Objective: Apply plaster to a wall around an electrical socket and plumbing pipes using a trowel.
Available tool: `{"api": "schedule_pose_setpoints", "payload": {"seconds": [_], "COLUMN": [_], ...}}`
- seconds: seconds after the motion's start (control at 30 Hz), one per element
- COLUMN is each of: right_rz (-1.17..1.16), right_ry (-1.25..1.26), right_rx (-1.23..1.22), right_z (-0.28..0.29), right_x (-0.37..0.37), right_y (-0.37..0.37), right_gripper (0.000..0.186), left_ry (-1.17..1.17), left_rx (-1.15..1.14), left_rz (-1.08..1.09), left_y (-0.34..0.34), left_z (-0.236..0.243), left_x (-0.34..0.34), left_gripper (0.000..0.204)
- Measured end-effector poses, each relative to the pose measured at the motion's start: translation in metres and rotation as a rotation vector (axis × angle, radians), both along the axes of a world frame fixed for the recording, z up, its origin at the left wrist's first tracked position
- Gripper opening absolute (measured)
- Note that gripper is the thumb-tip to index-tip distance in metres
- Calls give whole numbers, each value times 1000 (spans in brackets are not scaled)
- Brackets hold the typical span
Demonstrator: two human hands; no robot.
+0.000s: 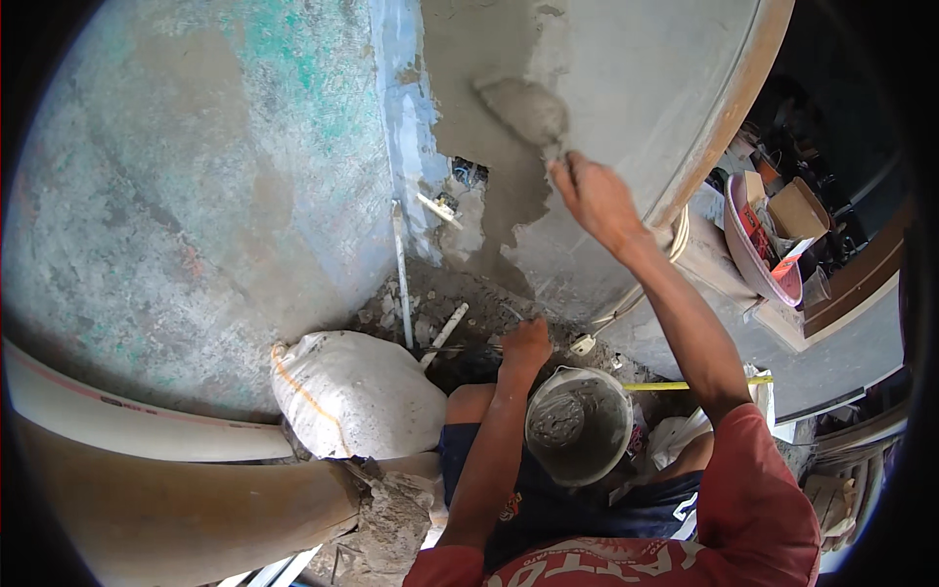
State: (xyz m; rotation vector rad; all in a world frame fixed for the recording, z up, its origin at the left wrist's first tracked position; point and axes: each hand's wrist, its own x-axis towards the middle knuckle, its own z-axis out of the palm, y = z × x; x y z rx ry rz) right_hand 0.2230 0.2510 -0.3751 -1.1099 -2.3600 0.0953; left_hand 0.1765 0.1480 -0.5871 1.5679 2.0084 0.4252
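My right hand (pixel 599 199) grips the handle of a mortar-coated trowel (pixel 528 110), its blade against the wall over a patch of wet grey mortar (pixel 469 59). Slight blur softens the blade. My left hand (pixel 528 344) is closed low by the foot of the wall, above the rubble. A thin pale bit shows beside its fingers, but what it holds is unclear. Below that hand stands a bucket (pixel 623 430) with grey residue inside. Left of the trowel, wires (pixel 468 174) show in a wall hole, and a white electrical fitting (pixel 440 209) hangs beside it.
A white sack (pixel 357 396) lies at the left near a thin upright pipe (pixel 402 279) and a short pipe piece (pixel 445 334). A yellow strip (pixel 675 385) and a white plug (pixel 583 344) lie right of the bucket. A pink basket (pixel 743 245) holds boxes.
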Motion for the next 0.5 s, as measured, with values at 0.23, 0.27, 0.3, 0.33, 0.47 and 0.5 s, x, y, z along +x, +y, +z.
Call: {"api": "schedule_pose_setpoints", "payload": {"seconds": [0.23, 0.27, 0.3, 0.33, 0.47, 0.5], "right_rz": [-102, -91, -101, -117, -17, 32], "right_ry": [48, 37, 32, 29, -416, -485], "right_rx": [84, 84, 120, 164, 134, 135], "right_z": [5, 17, 31, 39, 23, 18], "right_x": [-6, -2, 2, 5, -15, -22], "right_y": [8, 0, -9, -13, -9, -8], "right_gripper": [39, 39, 39, 39, 34, 31], "left_ry": [-13, -17, -22, -33, 7, 48], "left_rx": [76, 37, -2, 7, 26, 33], "left_rz": [28, 12, -3, 2, -2, -13], "left_y": [0, 0, -1, -1, -1, -2], "left_z": [-9, -3, 1, 2, 0, -3], "left_x": [2, 0, -1, 0, 6, 7], "left_gripper": [32, 31, 30, 30, 31, 34]}}
